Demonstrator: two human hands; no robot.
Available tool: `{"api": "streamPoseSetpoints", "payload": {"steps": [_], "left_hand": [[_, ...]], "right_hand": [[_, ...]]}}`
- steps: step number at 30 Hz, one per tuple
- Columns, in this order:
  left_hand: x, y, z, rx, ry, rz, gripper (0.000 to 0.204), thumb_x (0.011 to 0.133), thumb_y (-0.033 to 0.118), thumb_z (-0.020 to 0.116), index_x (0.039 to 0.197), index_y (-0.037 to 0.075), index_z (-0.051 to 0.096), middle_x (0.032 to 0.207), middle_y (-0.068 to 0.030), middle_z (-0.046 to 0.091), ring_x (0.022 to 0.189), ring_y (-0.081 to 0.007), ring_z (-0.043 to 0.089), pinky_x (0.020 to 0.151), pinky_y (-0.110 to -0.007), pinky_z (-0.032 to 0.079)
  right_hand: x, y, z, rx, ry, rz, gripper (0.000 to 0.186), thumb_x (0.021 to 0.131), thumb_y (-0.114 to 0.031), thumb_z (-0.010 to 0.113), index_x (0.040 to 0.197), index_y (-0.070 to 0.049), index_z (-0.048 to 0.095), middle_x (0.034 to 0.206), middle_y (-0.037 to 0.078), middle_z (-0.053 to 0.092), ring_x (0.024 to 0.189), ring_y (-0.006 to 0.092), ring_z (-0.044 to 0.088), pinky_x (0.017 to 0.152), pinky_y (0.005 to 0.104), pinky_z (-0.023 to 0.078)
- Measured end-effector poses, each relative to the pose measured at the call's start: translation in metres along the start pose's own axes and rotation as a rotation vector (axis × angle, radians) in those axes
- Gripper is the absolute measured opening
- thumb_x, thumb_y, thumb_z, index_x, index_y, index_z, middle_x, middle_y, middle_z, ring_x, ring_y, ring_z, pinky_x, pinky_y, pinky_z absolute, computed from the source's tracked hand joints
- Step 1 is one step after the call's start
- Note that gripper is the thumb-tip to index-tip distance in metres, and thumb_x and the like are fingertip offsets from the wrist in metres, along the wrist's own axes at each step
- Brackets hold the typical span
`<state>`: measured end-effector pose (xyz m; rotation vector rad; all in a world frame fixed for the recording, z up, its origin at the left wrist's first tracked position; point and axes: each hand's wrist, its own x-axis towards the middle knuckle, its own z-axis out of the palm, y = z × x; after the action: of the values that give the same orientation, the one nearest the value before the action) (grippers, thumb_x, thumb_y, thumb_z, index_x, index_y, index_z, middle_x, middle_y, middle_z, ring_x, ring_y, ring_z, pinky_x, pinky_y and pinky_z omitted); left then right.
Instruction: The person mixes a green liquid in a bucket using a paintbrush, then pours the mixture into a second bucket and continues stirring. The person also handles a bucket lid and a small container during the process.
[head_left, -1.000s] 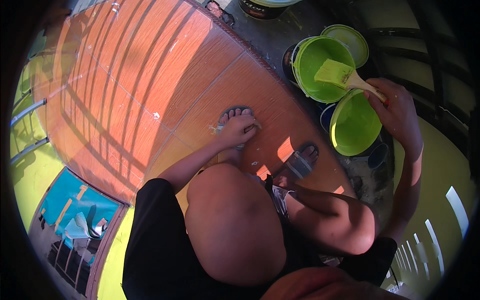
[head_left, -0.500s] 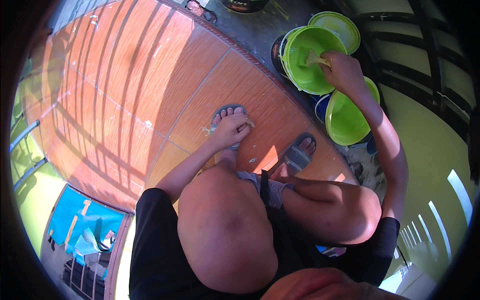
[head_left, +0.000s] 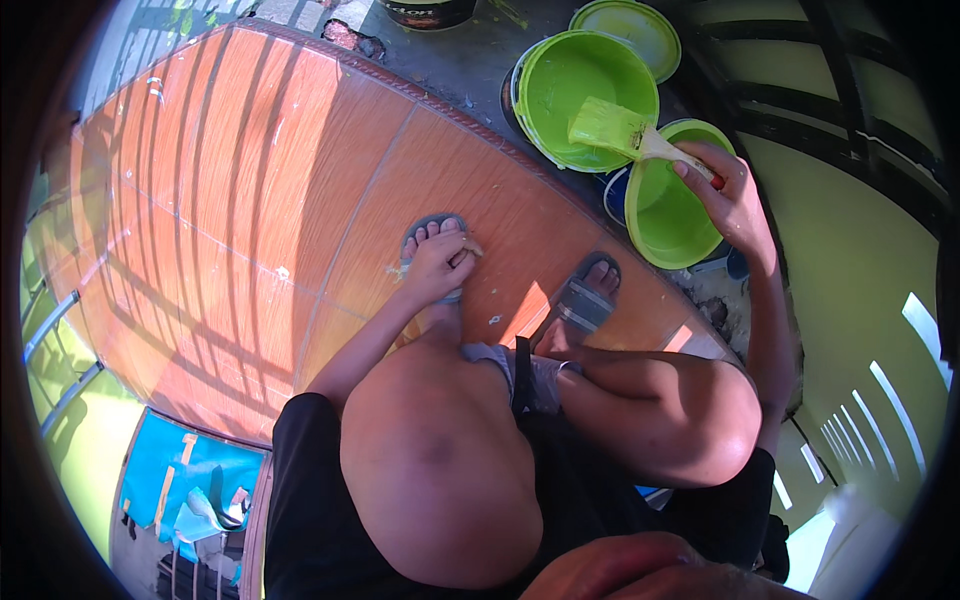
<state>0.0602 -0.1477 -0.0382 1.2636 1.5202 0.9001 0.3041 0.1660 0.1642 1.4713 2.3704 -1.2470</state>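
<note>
My right hand (head_left: 738, 205) grips a wide paintbrush (head_left: 612, 126) by its pale handle. The bristles are coated in lime-green paint and sit over the rim area of a paint bucket (head_left: 555, 75), whose inside is green all over. Under the brush handle and my right hand is a second lime-green tub (head_left: 672, 215). My left hand (head_left: 438, 270) rests over my left foot, fingers curled, with a small tan piece (head_left: 472, 247) showing at the fingertips; its kind is unclear.
A green-smeared round lid (head_left: 650, 40) lies behind the bucket, by a black railing (head_left: 780, 100). A blue container (head_left: 614, 196) stands between the bucket and tub. Another dark bucket (head_left: 430, 14) is at the far edge. Orange tiles (head_left: 230, 190) spread left, and a green wall (head_left: 850, 240) rises right.
My right hand has drawn the brush up out of the bucket, toward me and to the right, with its green bristles now in full view. My left hand stays at my foot.
</note>
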Motion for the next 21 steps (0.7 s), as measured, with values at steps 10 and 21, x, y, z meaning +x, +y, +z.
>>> {"api": "streamPoseSetpoints", "payload": {"steps": [10,21], "left_hand": [[0.002,0.001,0.002,0.017,-0.022,-0.055,0.007,0.083,0.006,0.065,0.089,0.004,0.068,0.082,-0.0105,0.064,0.077,-0.0262,0.062,0.073,-0.035,0.047],[0.001,0.0,0.005,0.093,-0.056,-0.119,0.006,0.082,0.003,0.065,0.088,0.004,0.068,0.081,-0.009,0.063,0.079,-0.0235,0.061,0.073,-0.033,0.046]], "right_hand": [[-0.035,0.045,0.038,0.404,0.146,-0.038,0.035,0.096,-0.023,0.065,0.118,0.004,0.065,0.096,0.008,0.066,0.087,0.016,0.061,0.077,0.0289,0.049],[-0.05,0.07,0.041,1.196,-0.191,-0.078,0.047,0.102,-0.039,0.053,0.119,0.005,0.058,0.069,-0.007,0.035,0.055,0.0026,0.029,0.048,0.0211,0.023]]}}
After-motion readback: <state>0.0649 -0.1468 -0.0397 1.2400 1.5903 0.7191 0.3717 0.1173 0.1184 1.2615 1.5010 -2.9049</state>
